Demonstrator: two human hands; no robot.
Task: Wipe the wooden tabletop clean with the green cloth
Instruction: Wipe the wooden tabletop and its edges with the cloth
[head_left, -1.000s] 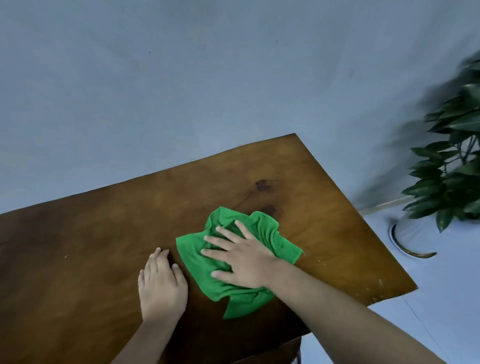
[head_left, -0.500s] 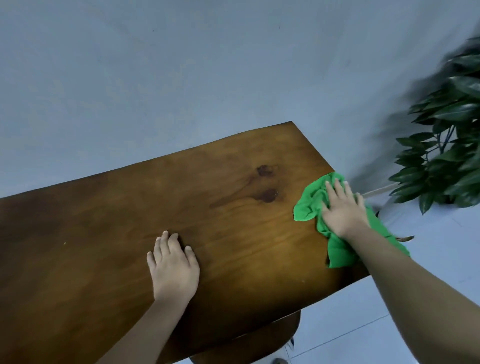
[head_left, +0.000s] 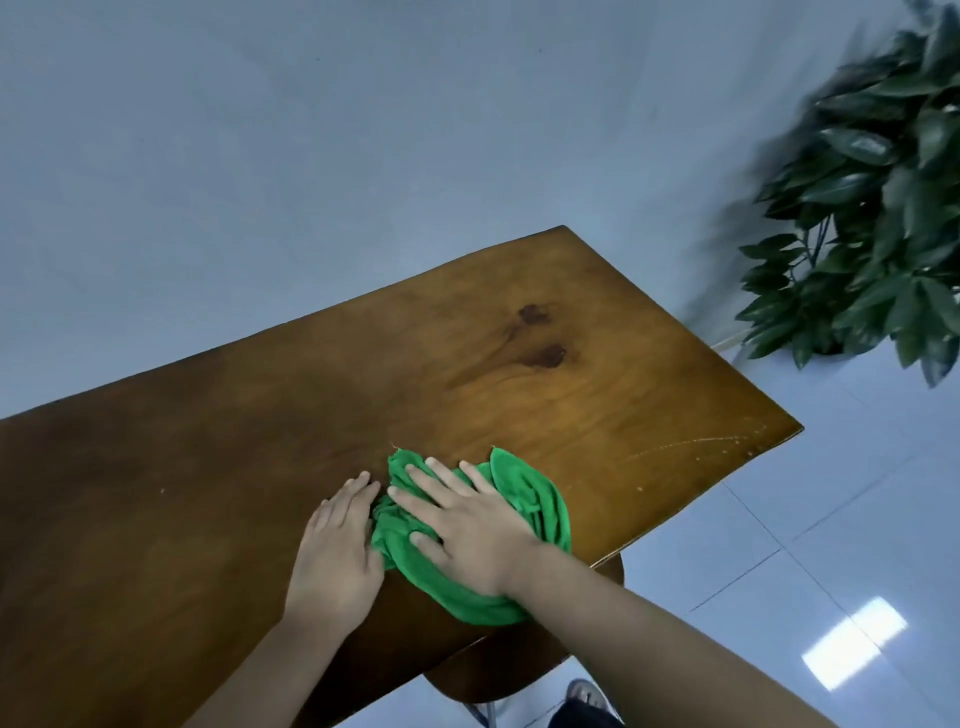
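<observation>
The green cloth (head_left: 535, 499) lies bunched on the wooden tabletop (head_left: 597, 395) near its front edge. My right hand (head_left: 467, 525) presses flat on top of the cloth with fingers spread, covering its middle. My left hand (head_left: 337, 545) rests palm down on the bare wood just left of the cloth, its edge touching the fabric. Two dark knots mark the wood behind the cloth. Faint pale scratches show near the table's right corner.
A leafy potted plant (head_left: 872, 208) stands on the floor beyond the table's right end. A grey wall runs behind the table. A round wooden stool seat (head_left: 483, 670) sits under the front edge, above white floor tiles (head_left: 831, 519).
My right hand has swept the cloth from the table's right edge back left to the front middle, beside my left hand. The left hand has stayed flat on the wood.
</observation>
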